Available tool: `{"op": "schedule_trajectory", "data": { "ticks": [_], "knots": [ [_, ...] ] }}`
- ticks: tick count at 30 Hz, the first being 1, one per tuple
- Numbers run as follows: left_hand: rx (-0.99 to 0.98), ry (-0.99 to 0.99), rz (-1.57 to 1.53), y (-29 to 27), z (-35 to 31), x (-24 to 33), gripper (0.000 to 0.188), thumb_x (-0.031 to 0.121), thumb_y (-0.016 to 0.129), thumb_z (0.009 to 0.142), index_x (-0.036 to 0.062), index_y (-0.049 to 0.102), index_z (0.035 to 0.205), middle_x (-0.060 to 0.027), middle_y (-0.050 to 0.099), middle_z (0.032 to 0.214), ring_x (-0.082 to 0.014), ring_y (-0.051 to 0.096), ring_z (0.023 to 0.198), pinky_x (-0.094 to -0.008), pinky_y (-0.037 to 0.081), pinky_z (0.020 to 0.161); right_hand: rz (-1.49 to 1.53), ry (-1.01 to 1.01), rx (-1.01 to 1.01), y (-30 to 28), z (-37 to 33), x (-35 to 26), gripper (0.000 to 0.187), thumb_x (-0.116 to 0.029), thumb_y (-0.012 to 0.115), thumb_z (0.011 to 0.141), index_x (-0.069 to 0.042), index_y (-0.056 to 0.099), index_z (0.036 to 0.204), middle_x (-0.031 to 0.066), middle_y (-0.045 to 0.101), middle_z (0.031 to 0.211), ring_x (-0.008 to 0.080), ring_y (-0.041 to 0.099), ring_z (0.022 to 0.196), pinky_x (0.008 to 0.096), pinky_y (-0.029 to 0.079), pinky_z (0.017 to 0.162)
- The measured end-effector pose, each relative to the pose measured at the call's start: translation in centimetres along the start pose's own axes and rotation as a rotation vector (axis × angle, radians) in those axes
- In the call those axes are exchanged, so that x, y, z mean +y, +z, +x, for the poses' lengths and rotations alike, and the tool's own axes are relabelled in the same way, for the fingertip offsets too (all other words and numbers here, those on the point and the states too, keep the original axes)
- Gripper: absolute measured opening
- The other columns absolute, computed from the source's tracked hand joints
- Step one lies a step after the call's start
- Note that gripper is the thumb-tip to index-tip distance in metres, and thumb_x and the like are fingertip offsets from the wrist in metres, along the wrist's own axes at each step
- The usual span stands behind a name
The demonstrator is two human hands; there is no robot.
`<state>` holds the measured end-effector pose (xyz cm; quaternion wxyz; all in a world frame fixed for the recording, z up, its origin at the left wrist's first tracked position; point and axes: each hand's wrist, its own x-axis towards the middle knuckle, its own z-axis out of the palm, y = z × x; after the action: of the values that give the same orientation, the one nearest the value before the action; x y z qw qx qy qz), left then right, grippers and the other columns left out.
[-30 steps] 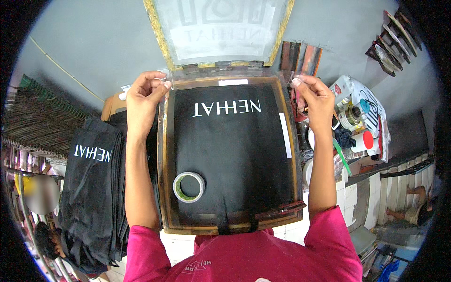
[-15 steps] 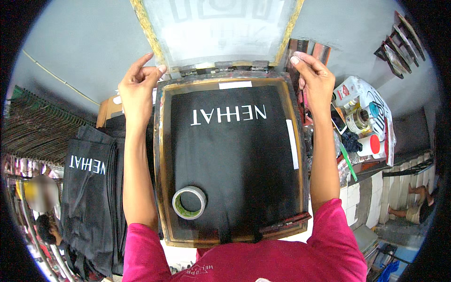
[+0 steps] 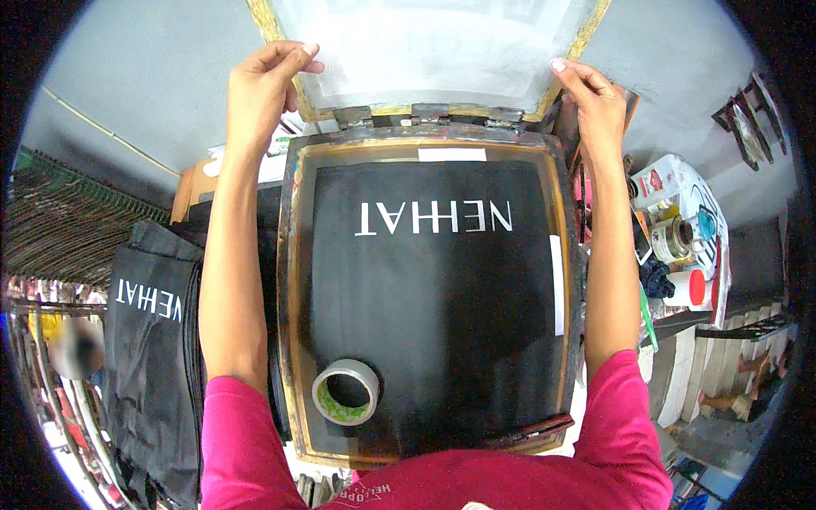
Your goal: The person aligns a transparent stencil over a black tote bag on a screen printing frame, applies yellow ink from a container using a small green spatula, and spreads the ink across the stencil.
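Note:
My left hand [image 3: 265,85] is raised in front of the left rail of an upright mesh screen frame [image 3: 586,38] with yellowed edges. Its thumb and fingertips are pinched together. By the opposite rail, my right hand [image 3: 599,106] has its thumb against bent fingers. What either hand holds, if anything, I cannot make out. Below lies a black fabric piece [image 3: 425,314] with white lettering, upside down to me, flat on a brown-edged board [image 3: 293,280]. A tape roll [image 3: 344,414] with a green inner side rests at the fabric's lower left.
Black printed fabric pieces [image 3: 157,365] hang in a pile at the left. On the right stand a tin [image 3: 671,240] and a white container with a red lid [image 3: 687,289]. A dark red bar [image 3: 544,429] lies at the board's lower right. Another person's legs [image 3: 731,404] show beyond.
Both my hands have moved up along the upright frame, and the left fingertips now overlap its mesh. The whole view has shifted slightly; fabric and tape roll stay in place on the board.

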<state>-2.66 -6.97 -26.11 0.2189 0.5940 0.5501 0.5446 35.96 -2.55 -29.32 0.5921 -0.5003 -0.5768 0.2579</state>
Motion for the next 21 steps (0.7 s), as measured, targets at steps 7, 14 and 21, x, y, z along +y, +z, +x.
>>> {"op": "schedule_trajectory", "data": {
  "ticks": [7,14,21],
  "knots": [
    [0.020,0.084,0.052,0.8,2.1,-1.9,0.031,0.032,0.073,0.093,0.0020,0.074,0.101,-0.0043,0.077,0.089,-0.0033,0.043,0.048,-0.0204,0.034,0.045,-0.022,-0.061,0.045,1.4,2.3,1.5,0.031,-0.026,0.082,0.085,0.000,0.078,0.101,0.0025,0.074,0.095,0.0108,0.062,0.092,0.0249,0.045,0.091],
    [0.042,0.132,0.086,1.0,2.8,-2.6,0.025,0.031,0.074,0.092,0.0065,0.077,0.091,-0.0010,0.076,0.081,-0.0030,0.046,0.049,-0.0216,0.036,0.045,-0.024,-0.089,0.074,2.1,2.9,2.0,0.034,-0.029,0.081,0.087,0.000,0.078,0.104,0.0049,0.074,0.100,0.0121,0.063,0.096,0.0261,0.046,0.092],
    [0.059,0.121,0.085,1.1,3.5,-3.1,0.025,0.033,0.075,0.092,0.0075,0.078,0.092,0.0001,0.076,0.080,-0.0022,0.044,0.048,-0.0217,0.035,0.045,-0.051,-0.074,0.087,2.5,3.1,1.8,0.035,-0.029,0.081,0.087,0.001,0.077,0.105,0.0044,0.073,0.097,0.0112,0.061,0.092,0.0255,0.046,0.088]
  ]
}}
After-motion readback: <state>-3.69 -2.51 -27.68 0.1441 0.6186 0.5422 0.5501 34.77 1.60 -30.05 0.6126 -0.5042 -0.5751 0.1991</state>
